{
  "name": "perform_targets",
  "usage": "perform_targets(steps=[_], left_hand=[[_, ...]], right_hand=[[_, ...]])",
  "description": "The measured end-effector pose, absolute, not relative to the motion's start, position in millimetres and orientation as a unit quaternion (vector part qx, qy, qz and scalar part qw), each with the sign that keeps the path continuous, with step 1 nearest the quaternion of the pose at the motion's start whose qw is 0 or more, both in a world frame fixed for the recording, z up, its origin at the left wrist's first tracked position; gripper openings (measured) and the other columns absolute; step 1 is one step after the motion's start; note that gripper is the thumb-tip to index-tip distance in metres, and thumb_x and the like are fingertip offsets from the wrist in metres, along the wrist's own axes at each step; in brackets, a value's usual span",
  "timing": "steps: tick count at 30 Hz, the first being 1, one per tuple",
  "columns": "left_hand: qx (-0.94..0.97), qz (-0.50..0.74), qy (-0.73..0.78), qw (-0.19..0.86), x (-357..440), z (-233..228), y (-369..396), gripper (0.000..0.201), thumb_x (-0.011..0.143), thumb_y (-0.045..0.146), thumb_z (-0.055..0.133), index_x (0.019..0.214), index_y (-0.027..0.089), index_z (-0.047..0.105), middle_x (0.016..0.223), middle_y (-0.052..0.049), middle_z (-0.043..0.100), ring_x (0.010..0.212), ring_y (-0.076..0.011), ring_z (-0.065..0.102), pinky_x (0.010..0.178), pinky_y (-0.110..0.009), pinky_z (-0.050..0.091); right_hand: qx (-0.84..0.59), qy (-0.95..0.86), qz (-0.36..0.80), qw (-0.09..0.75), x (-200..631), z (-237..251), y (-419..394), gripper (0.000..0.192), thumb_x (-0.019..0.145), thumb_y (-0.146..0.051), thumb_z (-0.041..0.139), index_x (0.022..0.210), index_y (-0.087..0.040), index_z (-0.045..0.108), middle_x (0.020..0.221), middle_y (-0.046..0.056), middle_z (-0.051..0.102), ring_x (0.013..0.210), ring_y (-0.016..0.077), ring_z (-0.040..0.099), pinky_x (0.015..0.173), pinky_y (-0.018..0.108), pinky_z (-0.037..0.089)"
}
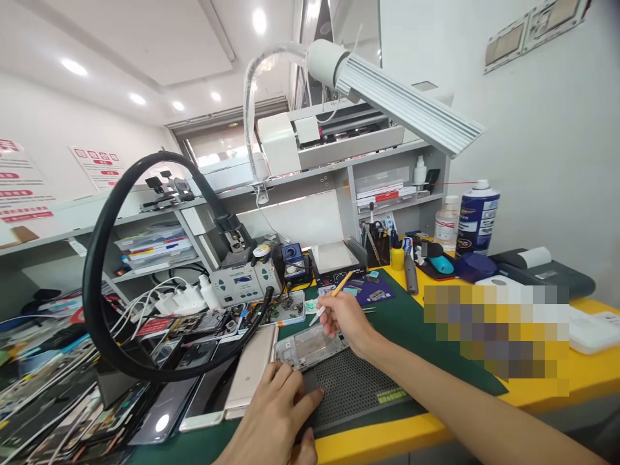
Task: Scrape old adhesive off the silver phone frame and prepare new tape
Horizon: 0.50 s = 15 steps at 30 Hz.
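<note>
right grip (349,321) holds a yellow tool (342,284) near tray (289,320) of small parts (289,303).

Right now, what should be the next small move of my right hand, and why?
Probably guide the yellow-handled tool gently inward over the phone frame: the right hand holds it, tip near the frame's far edge, and the left hand is at the near side.

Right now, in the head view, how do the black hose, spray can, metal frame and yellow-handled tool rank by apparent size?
1. Black hose, largest
2. Spray can and metal frame: too alike to rank; the frame sits nearer
3. Yellow-handled tool, partly hidden by the right hand
</note>
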<state>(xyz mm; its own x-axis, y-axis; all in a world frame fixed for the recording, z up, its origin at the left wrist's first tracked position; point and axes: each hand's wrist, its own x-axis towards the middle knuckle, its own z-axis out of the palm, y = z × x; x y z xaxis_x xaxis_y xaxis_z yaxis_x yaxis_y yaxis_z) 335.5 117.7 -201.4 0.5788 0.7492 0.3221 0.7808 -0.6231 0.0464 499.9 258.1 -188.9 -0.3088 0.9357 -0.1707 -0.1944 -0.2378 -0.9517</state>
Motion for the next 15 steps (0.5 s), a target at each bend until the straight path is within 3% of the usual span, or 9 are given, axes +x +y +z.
perform_targets(steps=[5,10,15], left_hand=[[-0.886,-0.18,-0.422,0.065,326.3,-204.0,114.5,0.025,0.079,0.013,0.058,0.099,0.022,0.071,0.088,-0.008,0.059,0.086,-0.0271,0.054,0.072,-0.042,0.046],[-0.861,-0.209,-0.459,0.066,300.2,-185.2,100.8,0.023,0.091,0.008,0.051,0.108,0.021,0.062,0.1,-0.009,0.058,0.094,-0.0245,0.055,0.081,-0.04,0.048],[-0.819,-0.263,-0.497,0.116,258.9,-161.9,85.4,0.019,0.095,0.013,0.054,0.111,0.022,0.06,0.103,-0.007,0.057,0.098,-0.0231,0.056,0.082,-0.036,0.049]], right_hand=[[-0.403,-0.449,0.672,0.43,501.5,-186.1,258.6,0.027,0.101,-0.033,0.063,0.121,-0.015,0.064,0.114,0.008,0.069,0.091,0.0207,0.07,0.077,0.038,0.061],[-0.405,-0.449,0.66,0.446,506.0,-182.9,260.9,0.023,0.101,-0.033,0.063,0.115,-0.014,0.065,0.103,0.005,0.07,0.078,0.0164,0.069,0.067,0.032,0.06],[-0.415,-0.449,0.652,0.448,505.9,-181.2,260.7,0.022,0.101,-0.032,0.063,0.114,-0.014,0.065,0.103,0.005,0.07,0.077,0.0161,0.069,0.066,0.031,0.06]])
